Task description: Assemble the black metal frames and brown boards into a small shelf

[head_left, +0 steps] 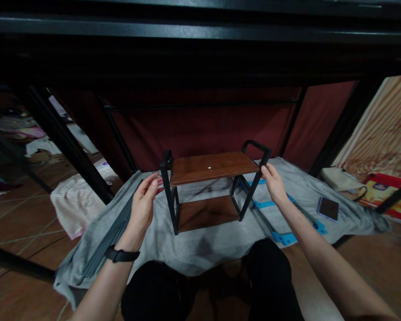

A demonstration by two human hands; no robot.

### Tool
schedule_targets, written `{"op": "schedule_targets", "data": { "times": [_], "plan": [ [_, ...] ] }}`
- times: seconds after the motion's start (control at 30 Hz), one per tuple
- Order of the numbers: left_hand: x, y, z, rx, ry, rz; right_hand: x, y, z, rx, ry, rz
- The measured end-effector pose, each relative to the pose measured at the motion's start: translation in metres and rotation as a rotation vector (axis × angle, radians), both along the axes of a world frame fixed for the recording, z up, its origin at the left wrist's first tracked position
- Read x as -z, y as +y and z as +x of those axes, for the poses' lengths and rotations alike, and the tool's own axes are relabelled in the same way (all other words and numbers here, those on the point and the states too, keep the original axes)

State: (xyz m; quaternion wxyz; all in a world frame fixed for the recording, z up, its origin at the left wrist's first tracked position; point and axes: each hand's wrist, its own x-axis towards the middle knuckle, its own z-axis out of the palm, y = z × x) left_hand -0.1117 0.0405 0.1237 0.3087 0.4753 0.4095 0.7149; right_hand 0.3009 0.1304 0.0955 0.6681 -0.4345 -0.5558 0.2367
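Note:
A small two-tier shelf (214, 168) with brown wooden boards and black metal side frames stands upright on a grey cloth (187, 256). A small white spot shows on its top board. To the left of the shelf, my left hand (145, 198) is open, fingers pointing at the left side frame, apparently a little apart from it. My right hand (273, 180) pinches the right side frame just below its curved top handle. The tips of the right fingers are partly hidden behind the frame.
Grey metal rods (112, 238) lie on the cloth at left. Blue-ended dark parts (284, 237) and a phone (328, 208) lie at right. A black metal frame with a thick top beam (200, 31) surrounds the space; a dark red panel (200, 129) is behind.

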Motion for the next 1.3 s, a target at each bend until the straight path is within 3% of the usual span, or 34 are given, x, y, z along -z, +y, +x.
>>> {"op": "schedule_targets", "data": {
  "times": [0.2,0.33,0.57,0.67,0.77,0.9,0.97,1.07,1.3],
  "plan": [
    [-0.012,0.007,0.010,-0.061,0.173,0.073,-0.001,-0.001,-0.016,-0.098,-0.004,0.047],
    [-0.004,0.010,0.000,-0.101,0.218,0.099,-0.002,-0.003,-0.023,-0.122,-0.017,0.049],
    [0.014,0.005,-0.010,-0.062,0.101,0.081,0.006,-0.007,-0.027,-0.085,0.006,0.015],
    [0.043,-0.002,-0.017,-0.039,-0.003,0.005,0.012,-0.008,-0.028,-0.108,0.023,0.001],
    [0.098,-0.010,-0.029,-0.141,-0.027,-0.142,0.017,-0.009,-0.029,-0.165,0.022,0.010],
    [0.186,-0.019,-0.042,-0.203,0.307,-0.516,0.024,-0.011,-0.031,-0.158,0.023,-0.007],
    [0.217,-0.020,-0.044,-0.174,0.530,-0.614,0.028,-0.011,-0.030,-0.138,0.017,-0.025],
    [0.237,-0.018,-0.041,-0.101,0.799,-0.638,0.031,-0.010,-0.028,-0.115,0.006,-0.040],
    [0.236,-0.008,-0.040,-0.026,1.091,-0.633,0.036,-0.003,-0.023,-0.108,-0.015,-0.034]
  ]
}}
